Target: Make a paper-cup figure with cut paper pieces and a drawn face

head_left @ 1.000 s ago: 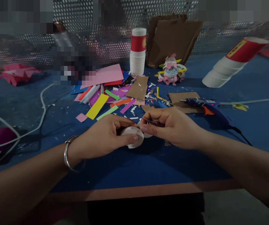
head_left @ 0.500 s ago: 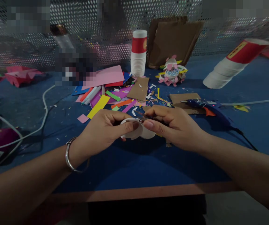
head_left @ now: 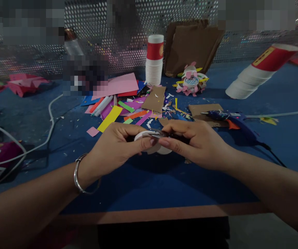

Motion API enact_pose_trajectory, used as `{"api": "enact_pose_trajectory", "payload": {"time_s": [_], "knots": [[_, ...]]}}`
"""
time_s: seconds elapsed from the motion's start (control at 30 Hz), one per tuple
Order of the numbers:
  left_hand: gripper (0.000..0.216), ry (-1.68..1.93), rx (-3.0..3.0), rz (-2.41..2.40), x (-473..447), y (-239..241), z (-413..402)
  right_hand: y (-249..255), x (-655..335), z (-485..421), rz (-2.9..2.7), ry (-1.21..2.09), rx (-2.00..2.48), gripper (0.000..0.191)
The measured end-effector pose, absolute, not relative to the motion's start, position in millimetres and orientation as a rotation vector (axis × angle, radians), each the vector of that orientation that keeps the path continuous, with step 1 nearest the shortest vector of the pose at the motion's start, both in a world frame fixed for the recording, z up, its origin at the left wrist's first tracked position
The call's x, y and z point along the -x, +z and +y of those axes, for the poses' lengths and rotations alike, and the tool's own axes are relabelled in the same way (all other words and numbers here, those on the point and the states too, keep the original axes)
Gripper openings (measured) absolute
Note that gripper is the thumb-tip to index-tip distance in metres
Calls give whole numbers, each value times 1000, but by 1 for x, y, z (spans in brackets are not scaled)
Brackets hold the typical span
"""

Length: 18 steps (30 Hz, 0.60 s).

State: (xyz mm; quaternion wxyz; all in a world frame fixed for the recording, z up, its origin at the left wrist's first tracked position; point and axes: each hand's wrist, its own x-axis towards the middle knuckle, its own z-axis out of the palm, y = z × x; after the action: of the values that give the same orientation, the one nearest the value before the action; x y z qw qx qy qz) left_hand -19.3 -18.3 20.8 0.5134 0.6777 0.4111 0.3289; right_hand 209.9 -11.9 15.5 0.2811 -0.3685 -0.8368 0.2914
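Observation:
Low over the front of the table, my left hand (head_left: 121, 141) pinches a white paper cup piece (head_left: 144, 135) between thumb and fingers. Its rounded rim faces up, and a second pale round part shows below, between the hands. My right hand (head_left: 194, 140) is closed around dark-handled scissors (head_left: 157, 134), whose metal blades lie across the edge of the white piece beside my left thumb. Fingers cover most of the scissors' handles. Just beyond the hands lie paper scraps and a yellow paper strip (head_left: 110, 118).
A blue glue gun (head_left: 238, 122) rests on cardboard (head_left: 208, 110) at right. Stacked paper cups (head_left: 154, 67) stand behind, with a decorated cup craft (head_left: 191, 81) beside them. More stacked cups (head_left: 252, 77) lean at far right. A white cable (head_left: 50, 119) runs along the left.
The scissors' blades have moved left, over the white piece, and show more clearly. Both hands stay in nearly the same place, still closed.

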Motion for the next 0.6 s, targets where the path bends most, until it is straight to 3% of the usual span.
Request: {"api": "enact_pose_trajectory", "payload": {"time_s": [0.3, 0.6], "knots": [[13, 785, -1557, 898, 15, 26, -22, 20, -210, -15, -2270, 675, 922, 30], [24, 756, -1566, 935, 16, 22, -20, 19, -210, -15, -2249, 695, 960, 35]]}}
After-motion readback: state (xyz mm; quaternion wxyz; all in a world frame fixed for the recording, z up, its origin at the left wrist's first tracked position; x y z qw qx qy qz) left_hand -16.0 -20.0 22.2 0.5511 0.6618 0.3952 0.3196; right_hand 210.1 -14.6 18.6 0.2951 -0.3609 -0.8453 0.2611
